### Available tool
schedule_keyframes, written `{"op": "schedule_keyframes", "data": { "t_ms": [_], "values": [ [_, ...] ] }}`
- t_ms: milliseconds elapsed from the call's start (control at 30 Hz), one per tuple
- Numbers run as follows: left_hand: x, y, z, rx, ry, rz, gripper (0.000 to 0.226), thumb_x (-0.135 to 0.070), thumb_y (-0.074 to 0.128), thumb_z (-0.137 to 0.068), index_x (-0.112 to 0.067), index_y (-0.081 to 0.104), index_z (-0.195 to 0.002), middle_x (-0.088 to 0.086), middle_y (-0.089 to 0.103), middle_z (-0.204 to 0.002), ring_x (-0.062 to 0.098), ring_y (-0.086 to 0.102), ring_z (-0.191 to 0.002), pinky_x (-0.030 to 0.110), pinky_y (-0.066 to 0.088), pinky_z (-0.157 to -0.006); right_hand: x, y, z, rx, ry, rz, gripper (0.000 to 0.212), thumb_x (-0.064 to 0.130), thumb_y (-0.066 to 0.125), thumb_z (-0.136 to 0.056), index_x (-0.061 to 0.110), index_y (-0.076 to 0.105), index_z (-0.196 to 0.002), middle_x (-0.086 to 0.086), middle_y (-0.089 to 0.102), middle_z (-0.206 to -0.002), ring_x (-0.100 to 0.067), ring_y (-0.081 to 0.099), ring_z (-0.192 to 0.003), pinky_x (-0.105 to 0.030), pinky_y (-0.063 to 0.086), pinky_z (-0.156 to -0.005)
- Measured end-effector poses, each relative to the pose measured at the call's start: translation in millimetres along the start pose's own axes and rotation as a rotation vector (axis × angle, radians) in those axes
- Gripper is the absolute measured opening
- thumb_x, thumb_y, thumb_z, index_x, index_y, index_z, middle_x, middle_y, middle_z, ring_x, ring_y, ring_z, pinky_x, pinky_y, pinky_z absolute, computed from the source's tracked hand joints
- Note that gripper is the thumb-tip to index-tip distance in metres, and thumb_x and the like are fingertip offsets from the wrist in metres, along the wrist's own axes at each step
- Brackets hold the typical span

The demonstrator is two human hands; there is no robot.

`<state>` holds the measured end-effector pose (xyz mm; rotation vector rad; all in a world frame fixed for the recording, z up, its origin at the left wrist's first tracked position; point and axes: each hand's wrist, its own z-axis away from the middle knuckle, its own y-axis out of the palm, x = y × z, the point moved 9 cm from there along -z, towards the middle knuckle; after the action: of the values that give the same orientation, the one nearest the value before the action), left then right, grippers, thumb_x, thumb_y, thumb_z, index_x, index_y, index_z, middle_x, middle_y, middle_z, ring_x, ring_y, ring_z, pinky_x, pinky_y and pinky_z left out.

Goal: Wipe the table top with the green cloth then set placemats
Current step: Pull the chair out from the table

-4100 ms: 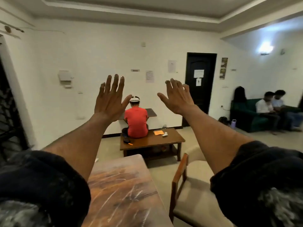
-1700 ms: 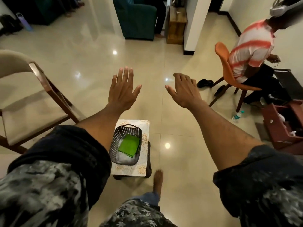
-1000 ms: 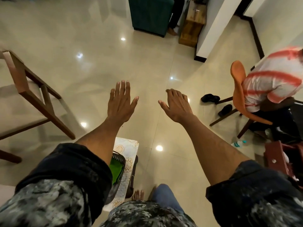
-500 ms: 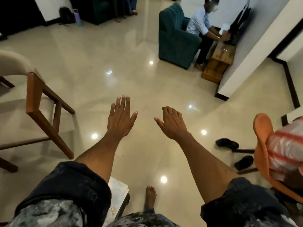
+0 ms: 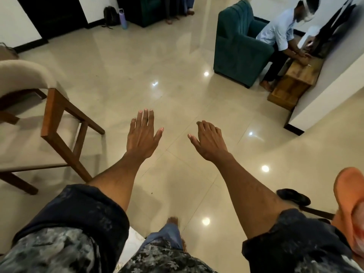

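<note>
Your bare left hand (image 5: 142, 135) and bare right hand (image 5: 208, 141) stretch out palm-down over the glossy cream floor tiles (image 5: 177, 56), probably just a ready pose. Each grip is spread wide, holding and touching nothing. A wooden cushioned chair (image 5: 53, 123) sits at nine o'clock. No green cloth, placemats or table top in view.

The person is wearing a dark floral-patterned shirt (image 5: 59, 251) with navy cuffs rolled well behind the bare left hand (image 5: 142, 137) and right hand (image 5: 209, 143), blue jeans (image 5: 167, 236), feet bare.
</note>
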<state>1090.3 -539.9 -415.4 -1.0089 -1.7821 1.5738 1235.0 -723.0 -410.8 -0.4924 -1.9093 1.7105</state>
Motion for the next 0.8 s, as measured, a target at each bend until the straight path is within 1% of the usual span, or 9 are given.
{"op": "schedule_keyframes", "data": {
  "t_ms": [200, 300, 367, 400, 533, 667, 700, 767, 800],
  "values": [
    [1.5, 13.5, -50.9, 0.013, -0.029, -0.001, 0.075, -0.055, 0.025, -0.110, -0.006, 0.017, -0.165, 0.017, 0.023, -0.172, 0.034, 0.018, -0.161, 0.050, 0.022, -0.127, -15.8, 6.6, -54.0, 0.005, -0.030, 0.000, 0.062, 0.057, 0.032, -0.109, 0.008, 0.045, -0.145, -0.012, 0.053, -0.143, -0.032, 0.050, -0.133, -0.046, 0.040, -0.111],
    [13.7, 17.5, -74.0, -0.004, -0.064, -0.013, 0.076, -0.056, 0.021, -0.110, -0.005, 0.017, -0.165, 0.018, 0.023, -0.171, 0.034, 0.017, -0.161, 0.050, 0.022, -0.127, -14.4, 8.4, -84.9, 0.005, -0.050, -0.007, 0.062, 0.057, 0.033, -0.109, 0.007, 0.047, -0.143, -0.012, 0.055, -0.140, -0.033, 0.051, -0.132, -0.047, 0.041, -0.111],
    [30.0, 24.3, -97.1, 0.021, -0.104, 0.001, 0.076, -0.056, 0.023, -0.109, -0.005, 0.016, -0.166, 0.018, 0.022, -0.172, 0.034, 0.016, -0.161, 0.050, 0.022, -0.127, -9.9, 14.6, -120.2, 0.024, -0.080, -0.012, 0.062, 0.057, 0.034, -0.109, 0.006, 0.048, -0.143, -0.013, 0.055, -0.139, -0.033, 0.051, -0.131, -0.047, 0.041, -0.110],
    [33.0, 23.3, -95.5, 0.007, -0.107, -0.005, 0.077, -0.056, 0.024, -0.109, -0.005, 0.016, -0.166, 0.018, 0.022, -0.172, 0.034, 0.016, -0.161, 0.050, 0.022, -0.128, -6.4, 14.9, -121.6, 0.019, -0.086, -0.018, 0.062, 0.056, 0.034, -0.109, 0.006, 0.048, -0.142, -0.013, 0.055, -0.139, -0.033, 0.051, -0.131, -0.047, 0.041, -0.110],
    [68.0, 31.3, -120.6, 0.050, -0.171, -0.009, 0.078, -0.058, 0.021, -0.108, -0.006, 0.014, -0.166, 0.017, 0.019, -0.173, 0.033, 0.014, -0.162, 0.050, 0.020, -0.129, 16.5, 22.6, -172.7, 0.032, -0.141, -0.032, 0.061, 0.056, 0.033, -0.109, 0.007, 0.048, -0.142, -0.012, 0.055, -0.140, -0.032, 0.050, -0.132, -0.046, 0.041, -0.110],
    [104.6, 31.6, -146.4, 0.061, -0.246, -0.001, 0.077, -0.058, 0.020, -0.109, -0.008, 0.009, -0.167, 0.015, 0.013, -0.174, 0.031, 0.008, -0.163, 0.048, 0.015, -0.130, 44.6, 32.6, -220.0, 0.037, -0.203, -0.036, 0.062, 0.056, 0.033, -0.109, 0.007, 0.047, -0.144, -0.012, 0.053, -0.144, -0.032, 0.048, -0.136, -0.045, 0.039, -0.112],
    [102.1, 31.2, -148.0, 0.062, -0.245, -0.002, 0.077, -0.058, 0.019, -0.109, -0.008, 0.007, -0.167, 0.015, 0.012, -0.175, 0.030, 0.007, -0.163, 0.048, 0.014, -0.130, 42.9, 32.4, -220.2, 0.037, -0.198, -0.042, 0.062, 0.056, 0.033, -0.109, 0.007, 0.046, -0.145, -0.012, 0.052, -0.145, -0.032, 0.047, -0.136, -0.045, 0.038, -0.112],
    [127.1, 27.0, -154.4, 0.044, -0.295, 0.004, 0.078, -0.058, 0.018, -0.109, -0.009, 0.006, -0.167, 0.014, 0.011, -0.175, 0.030, 0.006, -0.163, 0.048, 0.014, -0.131, 65.5, 39.2, -246.6, 0.050, -0.257, -0.024, 0.062, 0.056, 0.033, -0.109, 0.007, 0.045, -0.145, -0.013, 0.051, -0.146, -0.032, 0.047, -0.138, -0.045, 0.038, -0.113],
    [127.1, 27.2, -155.5, 0.055, -0.299, 0.014, 0.078, -0.059, 0.017, -0.109, -0.009, 0.006, -0.168, 0.013, 0.011, -0.175, 0.029, 0.005, -0.163, 0.048, 0.013, -0.131, 64.4, 40.8, -247.1, 0.052, -0.257, -0.024, 0.063, 0.056, 0.032, -0.109, 0.007, 0.045, -0.146, -0.013, 0.051, -0.146, -0.032, 0.047, -0.138, -0.045, 0.038, -0.113]
  ]
}}
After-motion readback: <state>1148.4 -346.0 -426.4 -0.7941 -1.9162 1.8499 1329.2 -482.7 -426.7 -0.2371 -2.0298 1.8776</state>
